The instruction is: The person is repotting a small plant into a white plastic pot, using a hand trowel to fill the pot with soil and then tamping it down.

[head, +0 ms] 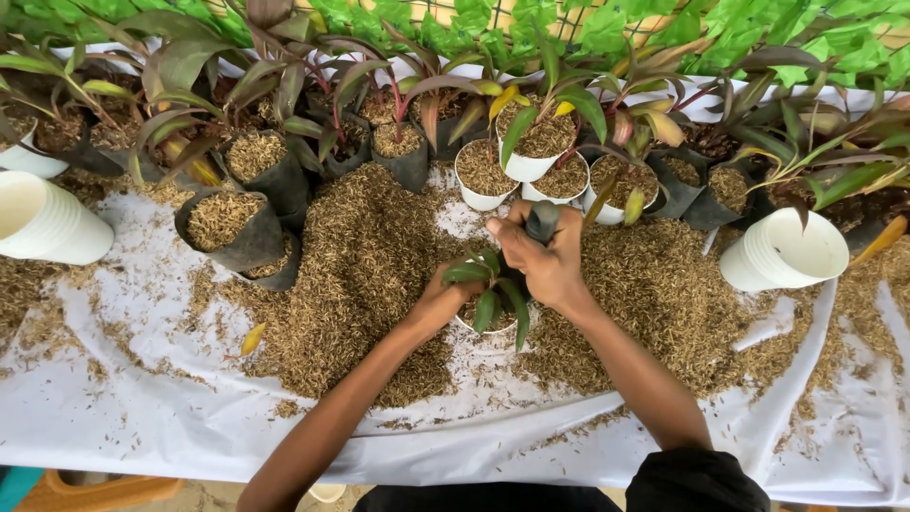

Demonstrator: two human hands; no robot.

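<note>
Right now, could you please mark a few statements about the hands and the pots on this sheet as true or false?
1. The right hand has its grip closed round a dark tool handle. True.
2. The left hand lies flat on the white sheet, away from any pot. False: it steadies the small white pot with the green plant.
3. A stack of white pots lies on its side to the right. True.
4. The loose husk pile is kept inside a bucket. False: it is spread over the sheet.
5. Every plant at the back stands in a white pot. False: several stand in black grow bags.
</note>
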